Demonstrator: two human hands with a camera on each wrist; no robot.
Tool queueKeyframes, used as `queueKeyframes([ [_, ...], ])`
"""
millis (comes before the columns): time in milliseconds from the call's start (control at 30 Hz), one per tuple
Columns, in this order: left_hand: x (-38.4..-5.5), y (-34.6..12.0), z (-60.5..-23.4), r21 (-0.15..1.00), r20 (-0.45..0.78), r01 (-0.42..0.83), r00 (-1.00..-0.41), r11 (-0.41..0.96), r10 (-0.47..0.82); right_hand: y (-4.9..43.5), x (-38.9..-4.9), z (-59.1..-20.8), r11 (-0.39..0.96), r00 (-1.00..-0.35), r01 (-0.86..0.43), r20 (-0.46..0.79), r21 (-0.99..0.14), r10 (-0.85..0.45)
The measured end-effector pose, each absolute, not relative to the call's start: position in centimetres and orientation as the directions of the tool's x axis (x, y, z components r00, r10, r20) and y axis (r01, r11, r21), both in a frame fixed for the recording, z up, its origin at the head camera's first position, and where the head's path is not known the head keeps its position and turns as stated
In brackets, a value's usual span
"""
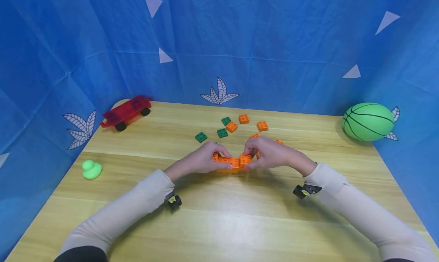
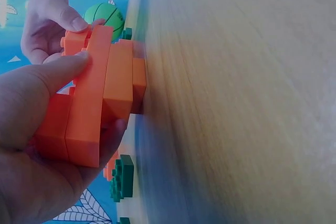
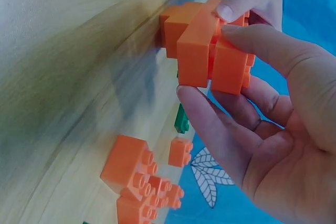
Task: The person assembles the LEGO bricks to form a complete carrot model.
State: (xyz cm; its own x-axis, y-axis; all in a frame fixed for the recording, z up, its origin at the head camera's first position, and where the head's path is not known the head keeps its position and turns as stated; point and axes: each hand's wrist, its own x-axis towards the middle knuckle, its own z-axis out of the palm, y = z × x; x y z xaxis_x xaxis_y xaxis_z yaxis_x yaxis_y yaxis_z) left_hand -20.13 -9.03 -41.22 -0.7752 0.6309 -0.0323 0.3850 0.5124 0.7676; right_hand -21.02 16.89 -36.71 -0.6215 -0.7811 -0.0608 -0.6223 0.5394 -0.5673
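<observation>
My left hand point(image 1: 205, 158) grips the left end of a stepped build of orange toy building bricks point(image 2: 86, 108), with the thumb along its near side and fingers beneath. At the build's right end, my right hand point(image 1: 269, 152) pinches one studded orange brick point(image 3: 228, 66) between thumb and fingers. A narrow gap shows between this brick and the long brick point(image 3: 193, 59) under it. One right fingertip touches the long brick's lower corner. The build narrows toward the tabletop in both wrist views.
Behind the hands lie loose orange bricks point(image 1: 244, 119) and several flat green bricks point(image 1: 201, 137). A red toy cart point(image 1: 126, 112) stands at the back left, and a light green duck-like toy point(image 1: 91, 169) is at the left. A green ball point(image 1: 368, 121) rests at the back right.
</observation>
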Motion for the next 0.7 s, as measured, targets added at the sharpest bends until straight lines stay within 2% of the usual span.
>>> queueKeyframes([
  [467, -20.05, -9.2, -41.03, 0.768, -0.026, 0.387, -0.777, 0.511, 0.629, 16.58, -20.86, -36.78, 0.543, -0.628, -0.631, -0.046, -0.555, -0.777],
  [700, -20.09, -9.15, -41.35, 0.765, -0.019, 0.392, -0.779, 0.511, 0.626, 16.69, -20.89, -37.08, 0.531, -0.634, -0.601, -0.048, -0.597, -0.772],
])
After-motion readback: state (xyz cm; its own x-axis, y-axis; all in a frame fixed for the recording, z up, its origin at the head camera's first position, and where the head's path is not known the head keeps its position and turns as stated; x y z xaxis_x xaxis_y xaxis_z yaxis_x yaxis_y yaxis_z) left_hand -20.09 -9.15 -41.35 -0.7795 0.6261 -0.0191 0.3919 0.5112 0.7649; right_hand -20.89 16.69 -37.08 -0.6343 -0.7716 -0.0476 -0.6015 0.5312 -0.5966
